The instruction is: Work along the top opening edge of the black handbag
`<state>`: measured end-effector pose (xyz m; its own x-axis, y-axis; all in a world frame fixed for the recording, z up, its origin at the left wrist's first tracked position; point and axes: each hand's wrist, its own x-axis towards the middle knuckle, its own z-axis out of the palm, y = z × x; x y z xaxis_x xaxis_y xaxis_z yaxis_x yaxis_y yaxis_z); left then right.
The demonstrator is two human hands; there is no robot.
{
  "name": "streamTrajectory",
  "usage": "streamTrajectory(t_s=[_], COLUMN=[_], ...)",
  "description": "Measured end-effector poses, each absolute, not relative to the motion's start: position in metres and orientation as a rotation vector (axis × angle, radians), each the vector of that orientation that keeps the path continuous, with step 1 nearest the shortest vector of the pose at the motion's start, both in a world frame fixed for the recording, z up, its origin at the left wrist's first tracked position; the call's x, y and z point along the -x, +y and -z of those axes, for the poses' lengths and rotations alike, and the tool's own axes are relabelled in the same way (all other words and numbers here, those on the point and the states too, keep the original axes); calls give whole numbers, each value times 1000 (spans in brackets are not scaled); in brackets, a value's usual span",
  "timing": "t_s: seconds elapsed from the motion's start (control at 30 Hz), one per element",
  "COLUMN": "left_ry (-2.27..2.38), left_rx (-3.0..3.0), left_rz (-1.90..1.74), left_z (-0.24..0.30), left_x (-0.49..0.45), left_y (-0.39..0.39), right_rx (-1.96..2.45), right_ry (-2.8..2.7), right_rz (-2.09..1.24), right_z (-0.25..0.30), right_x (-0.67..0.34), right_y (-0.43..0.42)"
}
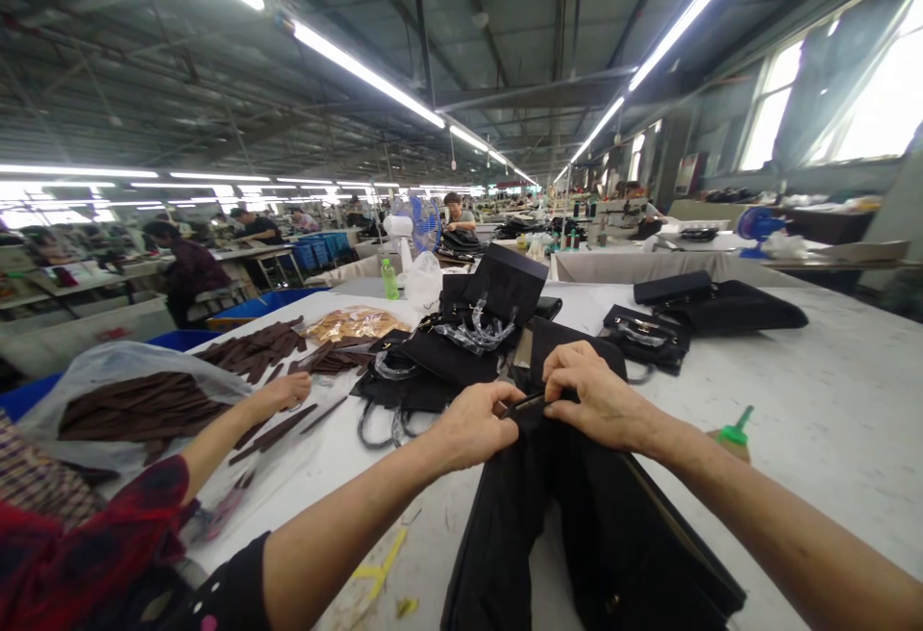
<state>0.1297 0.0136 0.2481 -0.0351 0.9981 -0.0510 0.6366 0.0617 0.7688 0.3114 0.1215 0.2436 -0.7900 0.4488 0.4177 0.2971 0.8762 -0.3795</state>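
A large piece of black bag fabric (505,506) hangs toward me over the white table, its upper edge pinched between my two hands. My left hand (476,427) is closed on that edge from the left, thumb and fingers together. Just right of it, my right hand (595,395) grips the same edge with bent fingers. A narrow slit or seam shows between the hands. Behind them lies a pile of black handbags (439,352) with plastic-wrapped handles.
Left of me a co-worker's hand (285,392) reaches over dark brown strips (281,434). A plastic bag of strips (144,405) lies beyond. On the right are more black bags (721,309) and a green-tipped glue bottle (735,434). A green bottle (389,279) stands behind.
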Motion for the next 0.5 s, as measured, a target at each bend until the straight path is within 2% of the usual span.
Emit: streamTrajectory(t_s=[0.3,0.5], left_ry=[1644,1731], left_rx=[-1681,-1526], left_rz=[-838,-1052], left_z=[-246,-237], left_x=[-127,-114], left_y=[16,8], right_rx=[621,809], right_ry=[-2433,-2198], right_rz=[-474,-580], right_z=[-244,-253], right_x=[-307,-355], right_y=[119,104])
